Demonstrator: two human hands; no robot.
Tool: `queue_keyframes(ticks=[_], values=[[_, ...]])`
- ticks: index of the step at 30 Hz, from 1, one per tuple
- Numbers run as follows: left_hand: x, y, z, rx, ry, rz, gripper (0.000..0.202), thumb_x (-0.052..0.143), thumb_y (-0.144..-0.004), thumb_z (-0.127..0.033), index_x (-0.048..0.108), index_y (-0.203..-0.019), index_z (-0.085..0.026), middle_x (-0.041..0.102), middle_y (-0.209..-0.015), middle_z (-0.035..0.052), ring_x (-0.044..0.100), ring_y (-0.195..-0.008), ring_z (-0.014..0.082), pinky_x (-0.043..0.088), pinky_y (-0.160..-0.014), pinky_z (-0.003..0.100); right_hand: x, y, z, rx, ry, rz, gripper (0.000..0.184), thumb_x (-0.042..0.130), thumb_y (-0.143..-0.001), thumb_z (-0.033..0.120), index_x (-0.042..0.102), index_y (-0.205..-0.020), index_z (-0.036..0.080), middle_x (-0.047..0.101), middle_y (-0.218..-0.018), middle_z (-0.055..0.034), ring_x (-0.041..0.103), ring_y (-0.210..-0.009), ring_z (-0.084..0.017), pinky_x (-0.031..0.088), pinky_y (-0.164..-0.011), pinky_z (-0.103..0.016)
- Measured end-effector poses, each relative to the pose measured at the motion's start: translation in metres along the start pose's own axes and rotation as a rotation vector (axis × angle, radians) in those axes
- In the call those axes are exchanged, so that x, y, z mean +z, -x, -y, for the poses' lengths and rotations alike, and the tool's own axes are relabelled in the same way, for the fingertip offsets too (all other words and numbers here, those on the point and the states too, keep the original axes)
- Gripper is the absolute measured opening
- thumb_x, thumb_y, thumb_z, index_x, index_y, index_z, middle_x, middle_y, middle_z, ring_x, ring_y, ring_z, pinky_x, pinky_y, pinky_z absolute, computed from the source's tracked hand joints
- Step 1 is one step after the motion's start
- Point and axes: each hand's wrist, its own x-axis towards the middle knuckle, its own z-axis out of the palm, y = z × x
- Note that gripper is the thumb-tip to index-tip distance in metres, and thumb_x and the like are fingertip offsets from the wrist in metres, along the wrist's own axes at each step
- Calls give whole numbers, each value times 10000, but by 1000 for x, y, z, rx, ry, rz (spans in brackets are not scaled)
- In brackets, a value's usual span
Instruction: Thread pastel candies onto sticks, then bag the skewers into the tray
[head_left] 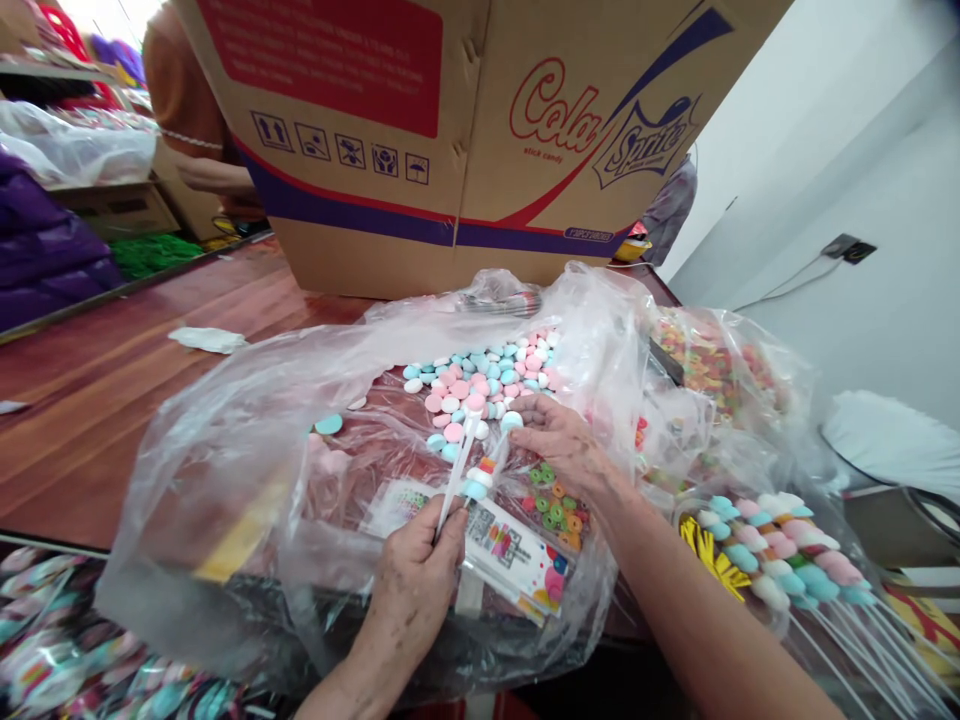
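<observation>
My left hand is closed around thin white sticks that point up and away; one carries a few threaded candy discs. My right hand reaches into an open clear plastic bag, its fingers pinched on a pale blue disc at the edge of a heap of pink, white and blue candy discs. Small coloured ring candies lie just under my right wrist. A printed card label lies under the sticks by my left hand.
A large Cola Sprite stick-candy carton stands behind the bag on the wooden table. Finished candy sticks lie at the right beside another bag of candies. Another person's arm shows at upper left. Wrapped goods lie at lower left.
</observation>
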Motion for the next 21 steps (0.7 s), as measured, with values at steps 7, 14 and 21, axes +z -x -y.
queue_keyframes(ticks=[7,14,21], values=[[0,-3,-2,-3,-26,6,311,548,-868,-443,712,-831,-181,545,-572,-41,492,-577,154,391,-546,235,3,4,3,62,-95,16,328,750,-628,274,692,-941,194,662,-680,50,598,-578,-109,491,-576,-236],[1,-3,-2,-10,-43,-8,334,547,-854,-426,749,-937,-173,570,-591,-36,501,-590,158,402,-556,238,2,6,10,82,-127,4,349,774,-593,268,683,-921,190,681,-722,34,617,-605,-118,518,-604,-250],[0,-3,-3,-42,-41,20,330,541,-864,-428,736,-951,-177,530,-576,-46,482,-587,156,380,-554,242,2,7,4,33,-72,13,298,744,-650,241,707,-944,204,670,-712,42,607,-622,-119,485,-589,-233]])
